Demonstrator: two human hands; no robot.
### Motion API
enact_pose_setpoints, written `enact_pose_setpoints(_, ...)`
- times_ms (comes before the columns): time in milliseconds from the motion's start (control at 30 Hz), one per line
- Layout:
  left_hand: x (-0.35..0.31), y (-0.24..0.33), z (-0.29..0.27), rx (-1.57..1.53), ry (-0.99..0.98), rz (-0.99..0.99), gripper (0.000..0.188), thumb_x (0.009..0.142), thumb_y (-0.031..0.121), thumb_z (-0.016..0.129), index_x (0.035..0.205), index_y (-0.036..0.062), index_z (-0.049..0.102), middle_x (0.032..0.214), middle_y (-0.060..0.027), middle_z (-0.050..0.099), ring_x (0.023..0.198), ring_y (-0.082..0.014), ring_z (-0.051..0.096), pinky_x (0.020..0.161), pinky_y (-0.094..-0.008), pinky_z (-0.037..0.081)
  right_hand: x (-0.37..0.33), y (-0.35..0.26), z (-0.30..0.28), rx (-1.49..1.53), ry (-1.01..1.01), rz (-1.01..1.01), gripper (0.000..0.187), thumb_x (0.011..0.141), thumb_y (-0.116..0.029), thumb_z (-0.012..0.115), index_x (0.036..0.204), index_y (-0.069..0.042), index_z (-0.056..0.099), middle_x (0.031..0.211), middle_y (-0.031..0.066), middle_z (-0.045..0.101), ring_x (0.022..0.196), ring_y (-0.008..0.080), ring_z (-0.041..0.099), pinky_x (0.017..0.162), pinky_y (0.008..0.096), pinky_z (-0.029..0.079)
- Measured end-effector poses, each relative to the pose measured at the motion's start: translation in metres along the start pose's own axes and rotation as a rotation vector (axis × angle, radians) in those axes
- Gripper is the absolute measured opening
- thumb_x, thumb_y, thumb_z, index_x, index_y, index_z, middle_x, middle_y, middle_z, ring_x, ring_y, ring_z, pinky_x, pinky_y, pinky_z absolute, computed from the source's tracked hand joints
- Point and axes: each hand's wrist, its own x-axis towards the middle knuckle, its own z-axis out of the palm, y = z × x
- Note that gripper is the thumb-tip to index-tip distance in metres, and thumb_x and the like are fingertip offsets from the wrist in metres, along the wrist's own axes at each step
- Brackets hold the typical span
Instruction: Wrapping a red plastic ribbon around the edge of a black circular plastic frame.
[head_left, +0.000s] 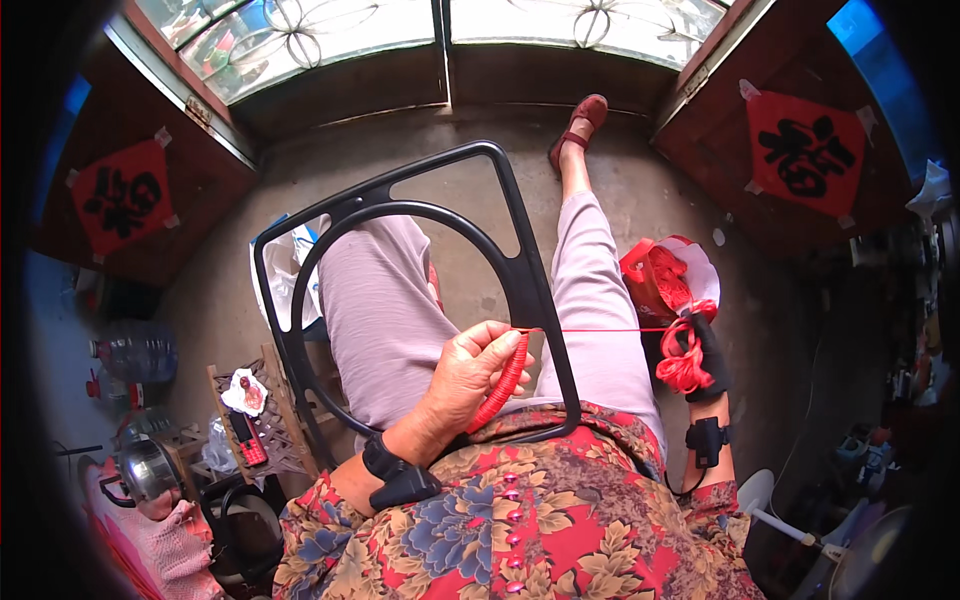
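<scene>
A black frame (545,300) with a large round opening lies tilted across my lap. Part of its inner ring is wound with tight coils of red cord (503,388). My left hand (465,375) is closed around that wound part, thumb and forefinger pinching at its upper end. From there a single strand (610,329) runs taut to the right, over my thigh. At its other end my right hand (711,355), in a black glove, is closed on a looped bundle of red cord (682,362). The glove and loops partly hide its fingers.
Beside my right knee stands a red bag (640,265) with more red cord. At left, a small slatted stool (225,400) carries a red phone (250,440) and crumpled white paper (244,392). A metal pot (150,478) sits nearby. A white fan (790,525) is at lower right.
</scene>
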Motion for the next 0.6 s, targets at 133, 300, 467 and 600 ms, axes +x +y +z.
enact_pose_setpoints(133, 0.002, -0.001, 0.002, -0.081, -0.035, 0.031, 0.017, 0.092, 0.021, 0.053, 0.098, 0.0048, 0.053, 0.078, -0.0098, 0.063, 0.062, -0.0158, 0.064, 0.051, -0.0252, 0.055, 0.012, 0.026, -0.013, -0.222, -0.02, 0.084, 0.015, 0.086, -0.024, 0.06, 0.092, -0.01, 0.06, 0.076, -0.0009, 0.06, 0.065, 0.0089, 0.057, 0.058, 0.0232, 0.047)
enact_pose_setpoints(300, 0.005, 0.001, 0.003, -0.025, -0.02, 0.016, 0.018, 0.092, 0.021, 0.052, 0.097, 0.0037, 0.055, 0.076, -0.0101, 0.063, 0.059, -0.0158, 0.063, 0.049, -0.0249, 0.055, 0.006, 0.019, 0.012, -0.057, -0.142, 0.151, 0.025, 0.087, -0.022, 0.058, 0.106, -0.007, 0.057, 0.086, 0.0033, 0.062, 0.073, 0.0126, 0.06, 0.065, 0.026, 0.05)
enact_pose_setpoints(467, 0.004, 0.001, 0.007, 0.062, 0.007, 0.01, 0.023, 0.092, 0.024, 0.053, 0.094, 0.0018, 0.057, 0.074, -0.0092, 0.063, 0.058, -0.0136, 0.063, 0.048, -0.0226, 0.054, 0.02, 0.018, 0.076, -0.822, -0.204, -0.186, 0.031, 0.087, -0.024, 0.056, 0.109, -0.002, 0.055, 0.09, 0.0063, 0.06, 0.08, 0.0131, 0.058, 0.07, 0.0261, 0.047)
enact_pose_setpoints(600, 0.003, 0.0, 0.01, 0.128, -0.008, 0.006, 0.025, 0.092, 0.025, 0.053, 0.096, 0.0009, 0.058, 0.073, -0.0076, 0.063, 0.057, -0.0129, 0.062, 0.05, -0.0221, 0.053, 0.036, 0.019, 0.145, -0.82, -0.372, -0.133, 0.042, 0.091, -0.041, 0.047, 0.109, -0.003, 0.056, 0.088, 0.0069, 0.061, 0.077, 0.0132, 0.059, 0.071, 0.026, 0.048)
